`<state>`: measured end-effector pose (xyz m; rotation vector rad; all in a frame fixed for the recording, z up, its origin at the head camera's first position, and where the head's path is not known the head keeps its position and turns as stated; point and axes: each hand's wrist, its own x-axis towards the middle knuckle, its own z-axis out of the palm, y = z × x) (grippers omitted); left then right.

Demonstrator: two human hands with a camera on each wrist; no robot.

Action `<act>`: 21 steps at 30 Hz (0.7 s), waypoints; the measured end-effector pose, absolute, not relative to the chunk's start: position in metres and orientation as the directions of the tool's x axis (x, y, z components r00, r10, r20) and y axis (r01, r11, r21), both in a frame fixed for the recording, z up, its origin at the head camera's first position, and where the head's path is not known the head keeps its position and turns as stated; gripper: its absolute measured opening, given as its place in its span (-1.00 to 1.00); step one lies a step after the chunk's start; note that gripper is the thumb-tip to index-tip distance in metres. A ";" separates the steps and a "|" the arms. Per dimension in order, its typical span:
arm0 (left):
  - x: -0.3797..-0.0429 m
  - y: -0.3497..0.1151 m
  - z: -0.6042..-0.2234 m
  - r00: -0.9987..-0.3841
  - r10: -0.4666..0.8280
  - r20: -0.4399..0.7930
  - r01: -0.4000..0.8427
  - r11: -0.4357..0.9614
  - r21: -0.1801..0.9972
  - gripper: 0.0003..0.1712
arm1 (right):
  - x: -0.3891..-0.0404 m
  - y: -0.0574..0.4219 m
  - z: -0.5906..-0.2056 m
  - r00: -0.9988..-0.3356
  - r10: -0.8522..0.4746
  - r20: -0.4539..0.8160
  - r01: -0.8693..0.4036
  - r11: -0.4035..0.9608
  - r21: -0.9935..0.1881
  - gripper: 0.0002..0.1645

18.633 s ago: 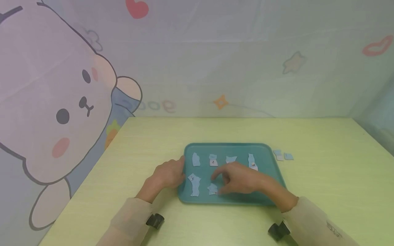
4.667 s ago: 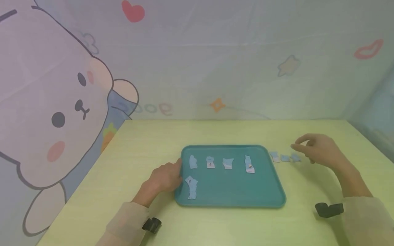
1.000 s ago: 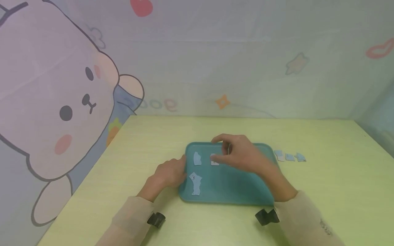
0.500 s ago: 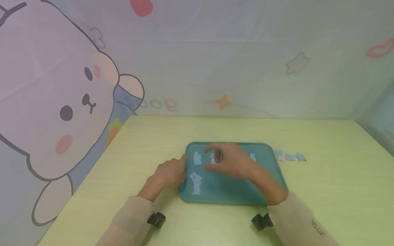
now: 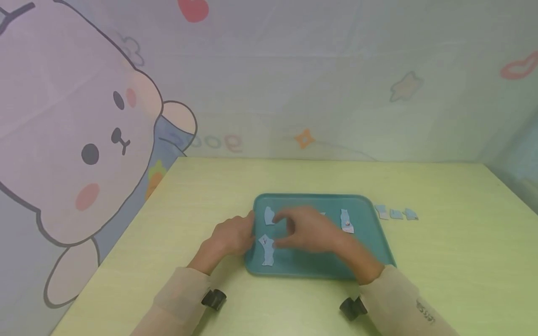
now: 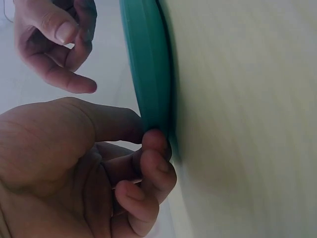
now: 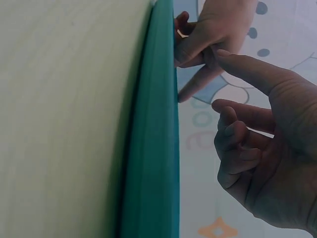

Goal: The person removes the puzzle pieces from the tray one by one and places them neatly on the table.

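The teal tray [image 5: 365,210] lies on the table. My left hand [image 5: 233,238] pinches its left rim; in the left wrist view, thumb and fingertips meet on the tray edge [image 6: 148,64]. Over the tray's left half hovers my right hand [image 5: 308,229], thumb and forefinger spread apart with nothing between them. Just past its fingertips sit two ragged pale blue paper scraps, an upper scrap [image 5: 269,216] and a longer lower scrap [image 5: 267,252]. Another tall scrap [image 5: 346,220] lies to the right. The right hand mostly covers the scraps in between. In the right wrist view, the right hand [image 7: 270,134] stands above the tray's edge [image 7: 153,139].
Right of the tray, three small scraps lie in a row on the table: a left one [image 5: 381,212], a middle one [image 5: 396,214] and a right one [image 5: 411,214]. A cartoon-printed cloth [image 5: 269,84] hangs behind the pale yellow table [image 5: 445,270].
From the table scraps at right, my right hand has come over the tray, then lower left, uncovering the tall scrap. The lower-row scrap seen earliest has left the tray. My left hand stays.
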<state>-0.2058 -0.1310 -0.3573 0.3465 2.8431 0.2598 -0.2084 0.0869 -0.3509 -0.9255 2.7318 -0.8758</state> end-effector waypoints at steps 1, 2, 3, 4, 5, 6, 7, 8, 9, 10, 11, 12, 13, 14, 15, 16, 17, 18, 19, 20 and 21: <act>-0.206 -0.131 -0.357 -0.937 0.258 -0.237 0.211 0.956 0.206 -0.25 | -0.208 0.086 -0.352 -0.802 -0.595 0.051 -0.517 0.649 -0.558 -0.38; -0.206 -0.131 -0.357 -0.937 0.258 -0.237 0.211 0.955 0.206 -0.25 | -0.208 0.085 -0.353 -0.802 -0.597 0.039 -0.516 0.657 -0.550 -0.37; -0.206 -0.131 -0.357 -0.937 0.259 -0.236 0.211 0.955 0.207 -0.25 | -0.208 0.083 -0.354 -0.798 -0.601 0.030 -0.518 0.661 -0.543 -0.36; -0.206 -0.131 -0.357 -0.937 0.259 -0.236 0.212 0.955 0.207 -0.25 | -0.208 0.082 -0.355 -0.796 -0.605 0.021 -0.520 0.665 -0.536 -0.36; -0.206 -0.131 -0.357 -0.936 0.260 -0.235 0.213 0.955 0.207 -0.25 | -0.207 0.082 -0.355 -0.794 -0.608 0.015 -0.522 0.669 -0.529 -0.36; -0.206 -0.131 -0.358 -0.936 0.260 -0.235 0.214 0.955 0.207 -0.25 | -0.207 0.081 -0.356 -0.791 -0.611 0.007 -0.523 0.671 -0.525 -0.35; -0.206 -0.131 -0.358 -0.937 0.261 -0.233 0.214 0.955 0.206 -0.25 | -0.207 0.080 -0.357 -0.790 -0.613 -0.002 -0.521 0.674 -0.524 -0.33; -0.206 -0.131 -0.357 -0.937 0.262 -0.231 0.216 0.954 0.206 -0.25 | -0.207 0.079 -0.357 -0.789 -0.615 -0.010 -0.519 0.674 -0.526 -0.32; -0.206 -0.132 -0.358 -0.937 0.263 -0.230 0.217 0.954 0.205 -0.25 | -0.206 0.079 -0.358 -0.786 -0.618 -0.019 -0.517 0.674 -0.529 -0.30; -0.206 -0.132 -0.358 -0.937 0.264 -0.228 0.219 0.954 0.205 -0.25 | -0.206 0.078 -0.358 -0.783 -0.621 -0.027 -0.516 0.674 -0.529 -0.28; -0.206 -0.132 -0.358 -0.937 0.265 -0.228 0.220 0.954 0.205 -0.25 | -0.206 0.078 -0.359 -0.780 -0.624 -0.036 -0.515 0.673 -0.530 -0.26; -0.206 -0.132 -0.358 -0.937 0.264 -0.229 0.219 0.954 0.204 -0.25 | -0.206 0.077 -0.359 -0.778 -0.626 -0.046 -0.512 0.675 -0.532 -0.24; -0.206 -0.132 -0.358 -0.937 0.263 -0.230 0.218 0.954 0.205 -0.25 | -0.205 0.077 -0.360 -0.776 -0.628 -0.053 -0.510 0.675 -0.533 -0.23; -0.206 -0.132 -0.358 -0.936 0.263 -0.233 0.216 0.954 0.207 -0.25 | -0.205 0.076 -0.361 -0.775 -0.629 -0.060 -0.509 0.677 -0.532 -0.21; -0.206 -0.131 -0.359 -0.936 0.262 -0.236 0.215 0.954 0.208 -0.25 | -0.205 0.076 -0.361 -0.775 -0.628 -0.066 -0.507 0.681 -0.529 -0.20; -0.206 -0.131 -0.359 -0.935 0.262 -0.238 0.214 0.954 0.209 -0.24 | -0.205 0.076 -0.362 -0.776 -0.626 -0.071 -0.506 0.686 -0.523 -0.20; -0.206 -0.131 -0.359 -0.935 0.261 -0.240 0.213 0.954 0.210 -0.24 | -0.205 0.075 -0.363 -0.778 -0.623 -0.076 -0.503 0.691 -0.519 -0.19; -0.206 -0.131 -0.359 -0.935 0.260 -0.242 0.211 0.955 0.210 -0.24 | -0.205 0.075 -0.363 -0.779 -0.622 -0.080 -0.502 0.694 -0.516 -0.18; -0.206 -0.131 -0.359 -0.935 0.260 -0.242 0.211 0.954 0.211 -0.24 | -0.205 0.075 -0.363 -0.779 -0.621 -0.084 -0.500 0.697 -0.513 -0.18; -0.206 -0.131 -0.359 -0.934 0.260 -0.243 0.211 0.954 0.211 -0.24 | -0.204 0.075 -0.363 -0.780 -0.620 -0.088 -0.499 0.700 -0.511 -0.19; -0.206 -0.131 -0.358 -0.934 0.261 -0.244 0.211 0.954 0.211 -0.25 | -0.204 0.075 -0.364 -0.780 -0.619 -0.094 -0.496 0.703 -0.510 -0.18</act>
